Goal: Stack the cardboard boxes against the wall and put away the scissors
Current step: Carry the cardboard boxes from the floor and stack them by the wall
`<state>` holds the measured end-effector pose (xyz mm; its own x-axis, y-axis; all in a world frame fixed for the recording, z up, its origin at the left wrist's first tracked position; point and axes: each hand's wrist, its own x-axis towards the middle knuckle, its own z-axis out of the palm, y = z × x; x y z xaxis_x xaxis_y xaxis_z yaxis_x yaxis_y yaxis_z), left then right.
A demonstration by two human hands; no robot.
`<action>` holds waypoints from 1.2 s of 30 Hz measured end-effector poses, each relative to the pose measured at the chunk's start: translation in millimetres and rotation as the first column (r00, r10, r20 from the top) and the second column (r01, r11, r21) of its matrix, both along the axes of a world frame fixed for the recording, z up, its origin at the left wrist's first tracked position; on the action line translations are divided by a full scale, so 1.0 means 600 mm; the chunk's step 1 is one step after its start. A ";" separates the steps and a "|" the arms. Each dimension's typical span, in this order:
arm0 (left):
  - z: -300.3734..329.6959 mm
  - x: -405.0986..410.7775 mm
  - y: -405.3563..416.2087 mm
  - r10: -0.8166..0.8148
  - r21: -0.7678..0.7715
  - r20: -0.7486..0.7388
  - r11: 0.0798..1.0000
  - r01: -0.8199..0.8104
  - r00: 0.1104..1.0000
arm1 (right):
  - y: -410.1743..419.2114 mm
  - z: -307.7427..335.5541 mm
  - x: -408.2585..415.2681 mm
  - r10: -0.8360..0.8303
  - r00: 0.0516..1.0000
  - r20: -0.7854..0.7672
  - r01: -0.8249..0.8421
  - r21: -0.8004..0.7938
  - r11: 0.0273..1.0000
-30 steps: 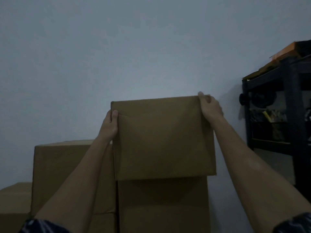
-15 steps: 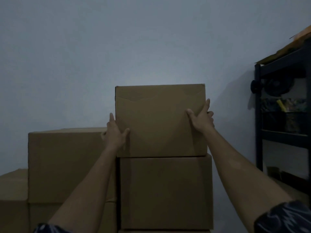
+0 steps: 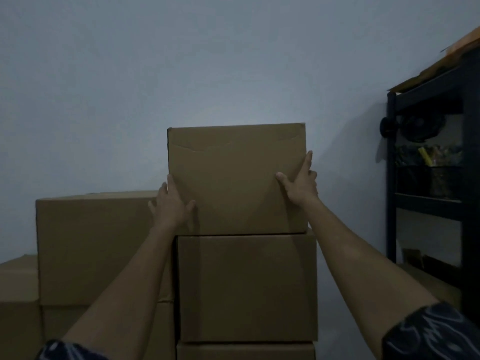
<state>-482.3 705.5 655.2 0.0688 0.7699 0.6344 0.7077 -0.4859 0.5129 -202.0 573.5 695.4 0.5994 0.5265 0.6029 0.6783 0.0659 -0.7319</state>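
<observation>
The top box (image 3: 236, 178) sits on a taller stack (image 3: 246, 287) against the wall (image 3: 181, 74). The left hand (image 3: 172, 206) and right hand (image 3: 300, 181) press flat, fingers spread, on its lower corners. The dim shelf (image 3: 428, 178) contents are hard to make out; scissors can't be told.

Top box (image 3: 236, 178) on middle box (image 3: 246, 287), wall (image 3: 155, 74) behind; bigger stack (image 3: 96, 245) left, shelf unit (image 3: 467, 178) right

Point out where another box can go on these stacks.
Free: the flat top of the left stack, bordered by the wall and the top box. Crowded: that box, both hands (left hand, right hand) on it; the shelf is full.
</observation>
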 end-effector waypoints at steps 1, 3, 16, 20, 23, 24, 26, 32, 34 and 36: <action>-0.001 0.005 -0.010 0.010 0.038 0.004 0.999 -0.010 1.000 | -0.004 0.000 -0.003 -0.052 0.998 0.022 0.053 -0.027 0.998; -0.009 0.016 -0.037 0.015 0.197 -0.007 0.980 -0.013 1.000 | -0.023 -0.011 -0.009 -0.129 0.989 0.075 0.134 -0.066 0.989; -0.106 0.205 -0.270 -0.474 0.031 -0.314 0.861 0.508 0.823 | -0.287 -0.209 0.119 0.000 0.972 0.234 0.144 -0.595 0.790; -0.162 0.250 -0.353 -0.450 -0.021 -0.328 0.883 0.470 0.831 | -0.402 -0.262 0.132 -0.004 0.985 0.174 0.114 -0.629 0.769; -0.176 0.242 -0.396 -0.442 -0.056 -0.283 0.893 0.446 0.851 | -0.457 -0.278 0.123 0.005 0.985 0.173 0.103 -0.610 0.786; -0.179 0.232 -0.408 -0.431 -0.064 -0.271 0.900 0.431 0.860 | -0.471 -0.281 0.114 0.005 0.980 0.198 0.117 -0.599 0.792; -0.186 0.207 -0.433 -0.407 -0.071 -0.258 0.912 0.404 0.876 | -0.493 -0.286 0.094 -0.002 0.972 0.236 0.143 -0.583 0.800; -0.227 0.193 -0.540 -0.433 -0.134 -0.329 0.901 0.413 0.839 | -0.586 -0.330 0.073 -0.020 0.979 0.203 0.153 -0.665 0.731; -0.249 0.223 -0.591 -0.487 -0.185 -0.398 0.872 0.452 0.777 | -0.640 -0.350 0.087 -0.066 0.981 0.183 0.177 -0.698 0.694; -0.282 0.261 -0.641 -0.529 -0.213 -0.436 0.847 0.488 0.728 | -0.704 -0.382 0.103 -0.120 0.977 0.175 0.210 -0.712 0.670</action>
<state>-325.9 320.7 485.7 0.7309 0.5790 0.3612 0.5253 -0.8153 0.2437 -140.0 151.0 466.2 0.6768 0.7226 0.1407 0.7003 -0.5730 -0.4258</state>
